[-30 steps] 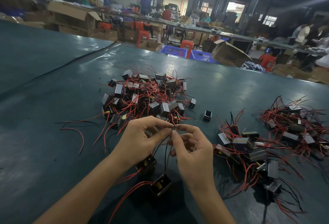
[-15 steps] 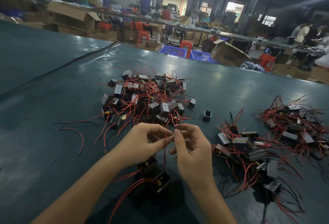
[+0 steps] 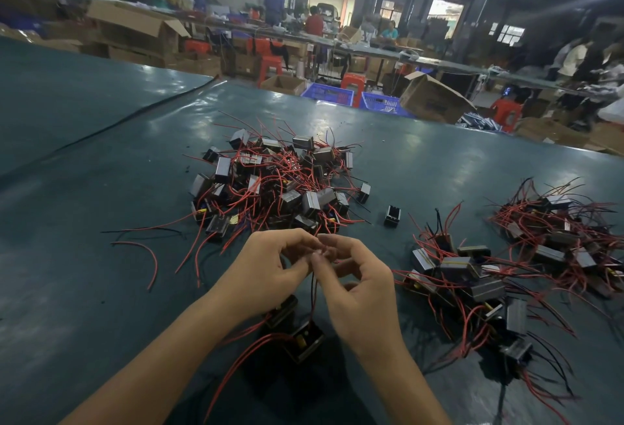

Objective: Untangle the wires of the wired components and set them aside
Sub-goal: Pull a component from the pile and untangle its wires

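Note:
My left hand (image 3: 266,269) and my right hand (image 3: 358,286) meet above the green table, fingertips together, pinching thin red and black wires (image 3: 313,293) that run down from them. Two small black box components hang or rest below on those wires: one (image 3: 282,311) under my left wrist, another (image 3: 304,340) with a yellow part lower down. Behind my hands lies a tangled pile of components (image 3: 277,181) with red wires. To the right lie two more heaps, a nearer heap (image 3: 472,282) and a farther heap (image 3: 560,235).
A lone black component (image 3: 392,215) sits between the piles. Loose red wire (image 3: 148,255) curls on the table at the left. A seam in the green table cover (image 3: 135,117) runs across the far left. Cardboard boxes, blue crates and people at work fill the background.
My hands have closed in a little and their fingers have shifted on the wires. The two components below them have swung slightly; the piles have not moved.

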Tool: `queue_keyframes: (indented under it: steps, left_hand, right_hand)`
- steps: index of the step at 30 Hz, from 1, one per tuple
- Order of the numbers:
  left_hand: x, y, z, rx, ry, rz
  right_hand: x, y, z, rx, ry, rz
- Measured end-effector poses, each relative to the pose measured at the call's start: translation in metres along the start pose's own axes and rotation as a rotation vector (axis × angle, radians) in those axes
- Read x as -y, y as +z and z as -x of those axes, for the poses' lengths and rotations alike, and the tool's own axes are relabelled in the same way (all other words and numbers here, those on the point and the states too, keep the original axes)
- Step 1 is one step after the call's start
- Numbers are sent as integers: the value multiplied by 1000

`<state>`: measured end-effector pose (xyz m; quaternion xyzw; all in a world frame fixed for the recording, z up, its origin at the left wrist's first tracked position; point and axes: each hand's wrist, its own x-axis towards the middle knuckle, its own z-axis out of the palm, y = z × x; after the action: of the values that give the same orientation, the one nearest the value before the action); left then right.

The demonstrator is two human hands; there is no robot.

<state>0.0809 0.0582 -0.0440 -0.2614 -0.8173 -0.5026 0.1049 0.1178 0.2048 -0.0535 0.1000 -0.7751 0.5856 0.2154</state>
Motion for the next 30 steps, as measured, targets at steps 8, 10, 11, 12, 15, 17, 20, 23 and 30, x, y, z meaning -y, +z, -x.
queue_keyframes:
  steps: [8,10,11,12,15,17,20,23,30]
  left_hand:
    - [-2,1,1,39,-8,68]
    - [-2,1,1,36,-5,83]
    - [-3,1,1,30,-4,95]
    - [-4,0,1,22,-6,110]
    - [-6,-1,1,21,-7,129]
    - [-7,0,1,23,7,116]
    - [-7,1,0,-8,-1,130]
    - [-7,0,-1,-19,-44,189]
    - [-12,0,-1,-31,-44,201]
  right_hand:
    - [3,-6,-3,-46,-30,-3]
    - [2,-7,-3,-48,-36,10]
    - [1,-7,-4,-50,-41,17]
    - [1,-7,-4,-53,-49,24]
    - [1,-9,-5,-68,-91,50]
    - [1,-9,-5,-78,-104,57]
    - [0,-9,-6,-85,-139,87]
    - [0,-10,-6,-69,-236,152]
    - [4,-10,-7,-106,-286,233]
